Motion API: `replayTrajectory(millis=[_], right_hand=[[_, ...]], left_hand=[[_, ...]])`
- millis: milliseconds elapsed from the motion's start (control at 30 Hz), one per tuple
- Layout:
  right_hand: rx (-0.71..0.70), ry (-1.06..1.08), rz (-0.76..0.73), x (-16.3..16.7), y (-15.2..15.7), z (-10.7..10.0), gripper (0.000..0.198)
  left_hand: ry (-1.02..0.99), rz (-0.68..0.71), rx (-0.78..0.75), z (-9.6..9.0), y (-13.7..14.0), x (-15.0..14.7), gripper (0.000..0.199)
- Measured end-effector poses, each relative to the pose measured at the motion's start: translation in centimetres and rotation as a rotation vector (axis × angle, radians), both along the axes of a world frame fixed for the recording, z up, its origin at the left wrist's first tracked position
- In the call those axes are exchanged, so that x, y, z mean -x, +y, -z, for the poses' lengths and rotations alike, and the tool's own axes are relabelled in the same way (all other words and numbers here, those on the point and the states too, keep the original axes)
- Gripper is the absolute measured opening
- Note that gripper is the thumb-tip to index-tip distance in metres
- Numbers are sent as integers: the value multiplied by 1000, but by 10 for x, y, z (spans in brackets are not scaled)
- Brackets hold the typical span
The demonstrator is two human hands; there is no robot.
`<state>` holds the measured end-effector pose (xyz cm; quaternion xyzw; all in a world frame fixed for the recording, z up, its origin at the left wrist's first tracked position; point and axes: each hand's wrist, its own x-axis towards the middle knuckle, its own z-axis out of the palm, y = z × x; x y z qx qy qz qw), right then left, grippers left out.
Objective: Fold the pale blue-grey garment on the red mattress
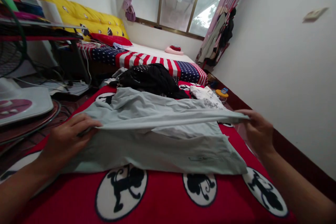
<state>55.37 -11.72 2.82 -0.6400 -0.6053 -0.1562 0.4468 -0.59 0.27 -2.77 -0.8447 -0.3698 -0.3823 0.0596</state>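
Observation:
A pale grey-green garment [162,150], which looks like a shirt, lies spread across a red blanket [165,199] with black monkey figures in white circles. My left hand [72,134] pinches the cloth at its left side. At the right, my right hand [256,127] is closed on the other end of the same fold. Between the hands the fold is drawn taut and lifted a little above the rest. Small dark print shows near the garment's lower right. Some of its far part lies in loose wrinkles.
A heap of black clothes [154,78] lies just beyond the garment, beside a white patterned cloth [207,96]. Farther back stands a bed with a stars-and-stripes cover [147,59]. A plastic stool [23,101] is at left. Clothes [217,38] hang by the right wall.

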Motion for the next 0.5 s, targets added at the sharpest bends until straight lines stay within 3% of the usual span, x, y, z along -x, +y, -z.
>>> replayTrajectory(millis=[67, 133, 233, 367, 500], right_hand=[[171, -108, -214, 0, -31, 21, 19], [435, -239, -398, 1, -53, 37, 16], [666, -276, -425, 5, -64, 43, 17], [578, -119, -232, 25, -46, 32, 31], [455, -122, -222, 55, -11, 31, 23]], left_hand=[[23, 61, 106, 14, 2, 10, 19], [65, 85, 198, 26, 4, 19, 19], [118, 35, 292, 30, 5, 22, 20], [136, -9, 358, 18, 4, 16, 18], [125, 16, 388, 14, 1, 14, 18]])
